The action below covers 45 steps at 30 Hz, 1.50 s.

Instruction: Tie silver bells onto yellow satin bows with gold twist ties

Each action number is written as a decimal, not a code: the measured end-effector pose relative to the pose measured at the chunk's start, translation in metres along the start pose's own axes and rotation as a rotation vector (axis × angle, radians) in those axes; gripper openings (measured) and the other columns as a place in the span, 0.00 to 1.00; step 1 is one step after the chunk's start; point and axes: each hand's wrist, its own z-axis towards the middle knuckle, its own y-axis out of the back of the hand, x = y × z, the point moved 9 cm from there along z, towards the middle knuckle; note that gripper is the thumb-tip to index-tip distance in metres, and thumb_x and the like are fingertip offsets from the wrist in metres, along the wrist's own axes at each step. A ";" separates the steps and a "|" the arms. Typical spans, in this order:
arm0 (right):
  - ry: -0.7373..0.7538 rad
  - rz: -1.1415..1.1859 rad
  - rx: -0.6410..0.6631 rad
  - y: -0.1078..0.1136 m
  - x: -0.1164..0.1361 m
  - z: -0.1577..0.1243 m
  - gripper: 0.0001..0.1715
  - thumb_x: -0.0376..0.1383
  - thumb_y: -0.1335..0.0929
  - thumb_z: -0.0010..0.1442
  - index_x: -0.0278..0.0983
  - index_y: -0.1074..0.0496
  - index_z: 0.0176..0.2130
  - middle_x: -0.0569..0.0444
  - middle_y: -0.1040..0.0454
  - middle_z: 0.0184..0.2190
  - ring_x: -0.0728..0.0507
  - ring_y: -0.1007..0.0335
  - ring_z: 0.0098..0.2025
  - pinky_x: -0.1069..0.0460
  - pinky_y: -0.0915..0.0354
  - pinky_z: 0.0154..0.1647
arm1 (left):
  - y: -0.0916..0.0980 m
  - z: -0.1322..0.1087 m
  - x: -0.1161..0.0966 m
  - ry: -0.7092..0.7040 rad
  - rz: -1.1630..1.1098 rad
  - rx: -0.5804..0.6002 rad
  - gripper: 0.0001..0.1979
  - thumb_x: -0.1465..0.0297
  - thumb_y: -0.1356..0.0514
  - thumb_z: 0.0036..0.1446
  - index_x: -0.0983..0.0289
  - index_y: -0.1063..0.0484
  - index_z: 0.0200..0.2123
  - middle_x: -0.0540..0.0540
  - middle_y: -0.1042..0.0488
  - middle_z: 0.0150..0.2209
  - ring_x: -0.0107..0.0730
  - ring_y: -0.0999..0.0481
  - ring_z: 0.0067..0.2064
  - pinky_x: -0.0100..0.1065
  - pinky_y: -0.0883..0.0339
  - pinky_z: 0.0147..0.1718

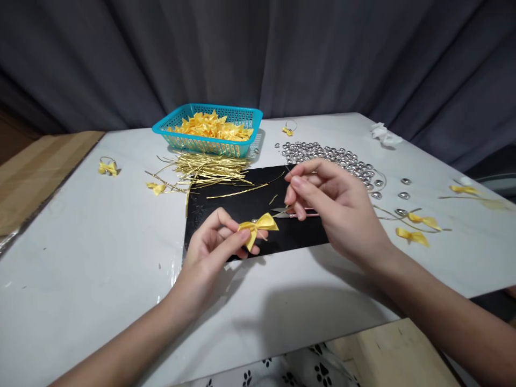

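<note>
My left hand (215,242) pinches a small yellow ribbon bow (258,227) between thumb and fingers, just above a black mat (226,201) on the white table (100,258). A tiny silver bead sits at the bow's top. My right hand (334,207) hovers to the right of the bow with fingers curled around small scissors (294,213), whose metal tips point toward the bow.
A blue basket (209,141) full of yellow bows stands at the back. Gold wire ties (209,169) lie in front of it. Silver beads (334,158) are heaped at the right. Loose bows (415,228) and a ringed bow (108,166) lie scattered. Cardboard (36,172) lies left.
</note>
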 end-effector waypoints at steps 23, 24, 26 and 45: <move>0.000 0.108 0.035 -0.002 -0.005 0.003 0.04 0.36 0.34 0.59 0.38 0.34 0.34 0.62 0.34 0.21 0.56 0.43 0.17 0.58 0.34 0.23 | -0.002 -0.003 -0.022 -0.242 0.320 0.006 0.09 0.75 0.36 0.47 0.62 0.33 0.21 0.53 0.23 0.29 0.30 0.25 0.31 0.29 0.33 0.31; -0.001 0.102 0.039 -0.003 -0.005 0.003 0.04 0.36 0.34 0.60 0.38 0.34 0.34 0.62 0.34 0.21 0.56 0.43 0.17 0.57 0.34 0.23 | 0.000 -0.002 -0.019 -0.203 0.280 -0.003 0.09 0.75 0.36 0.47 0.62 0.34 0.22 0.52 0.24 0.27 0.28 0.26 0.29 0.28 0.34 0.29; -0.012 0.089 0.043 -0.003 -0.006 0.004 0.03 0.34 0.34 0.60 0.38 0.34 0.33 0.62 0.34 0.21 0.56 0.43 0.17 0.57 0.35 0.23 | 0.006 0.002 -0.011 -0.127 0.197 -0.030 0.09 0.73 0.36 0.48 0.62 0.36 0.22 0.49 0.27 0.22 0.25 0.30 0.25 0.26 0.37 0.26; -0.441 0.049 0.236 -0.036 -0.065 -0.012 0.05 0.32 0.39 0.63 0.36 0.38 0.33 0.63 0.32 0.19 0.57 0.46 0.14 0.58 0.36 0.21 | 0.023 0.014 0.012 0.143 -0.037 -0.154 0.07 0.71 0.37 0.49 0.64 0.34 0.25 0.43 0.34 0.14 0.17 0.41 0.16 0.20 0.45 0.18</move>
